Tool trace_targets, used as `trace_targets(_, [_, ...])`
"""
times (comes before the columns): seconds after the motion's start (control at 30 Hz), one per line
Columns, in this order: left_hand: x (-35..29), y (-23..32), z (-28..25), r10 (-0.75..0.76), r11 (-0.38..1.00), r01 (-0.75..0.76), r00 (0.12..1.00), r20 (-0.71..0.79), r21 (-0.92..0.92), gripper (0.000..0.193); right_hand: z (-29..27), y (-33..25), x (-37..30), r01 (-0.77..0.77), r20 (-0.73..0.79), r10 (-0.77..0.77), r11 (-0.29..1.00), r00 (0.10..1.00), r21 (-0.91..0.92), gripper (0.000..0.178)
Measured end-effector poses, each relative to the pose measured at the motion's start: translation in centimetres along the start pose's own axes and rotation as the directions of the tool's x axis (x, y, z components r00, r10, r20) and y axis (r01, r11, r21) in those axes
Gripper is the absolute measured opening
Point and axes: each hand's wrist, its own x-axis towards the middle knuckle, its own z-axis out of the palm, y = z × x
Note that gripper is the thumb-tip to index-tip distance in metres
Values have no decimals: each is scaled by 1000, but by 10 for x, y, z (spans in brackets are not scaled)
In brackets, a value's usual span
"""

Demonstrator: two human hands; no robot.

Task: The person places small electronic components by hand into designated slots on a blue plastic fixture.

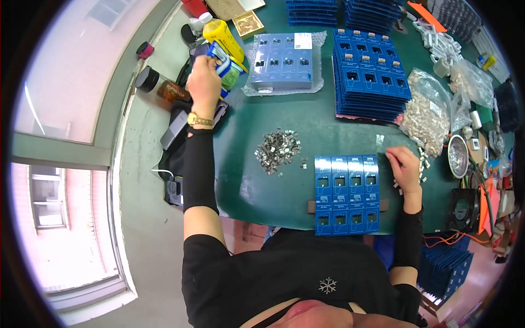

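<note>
At the far left of the table my left hand (204,83) is closed at the edge of a shiny blue and green packet (232,77), beside a yellow bottle (221,37). My right hand (405,172) rests at the right of a blue panel of circuit boards (346,195), apart from it. Its fingers are curled together, and whatever they may hold is hidden. Small white connectors (423,158) lie scattered around that hand. The panel sits at the table's near edge, over a brown strip (384,205). Left of it is a heap of small metal parts (278,151).
Behind stand a tall stack of blue panels (369,76) and a bubble-wrapped stack (283,61). A bag of pale connectors (426,115), a metal bowl (458,156) and a black fan (464,209) are at the right. A dark-lidded jar (158,85) stands on the left sill.
</note>
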Motion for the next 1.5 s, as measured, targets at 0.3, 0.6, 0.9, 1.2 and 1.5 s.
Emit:
trace_targets(0.3, [116, -56, -72, -52, 901, 8, 994, 91, 433, 15, -5, -4, 2, -30, -31, 32, 998, 999, 62, 11])
trace_targets(0.6, [167, -104, -35, 21, 783, -306, 883, 468, 541, 18, -6, -2, 1, -18, -47, 22, 997, 999, 72, 12])
trace_targets(0.9, [156, -184, 39, -246, 752, -307, 691, 680, 584, 23, -7, 2, 3, -79, -52, 87, 987, 995, 139, 12])
trace_targets(1.2, [139, -214, 42, -529, 627, -102, 672, 518, 773, 30, -11, 4, 5, -99, -41, 107, 984, 993, 148, 11])
trace_targets(1.5, [137, -171, 43, -657, 484, -127, 600, 455, 866, 35, -13, 5, 5, -98, -58, 108, 984, 992, 151, 11])
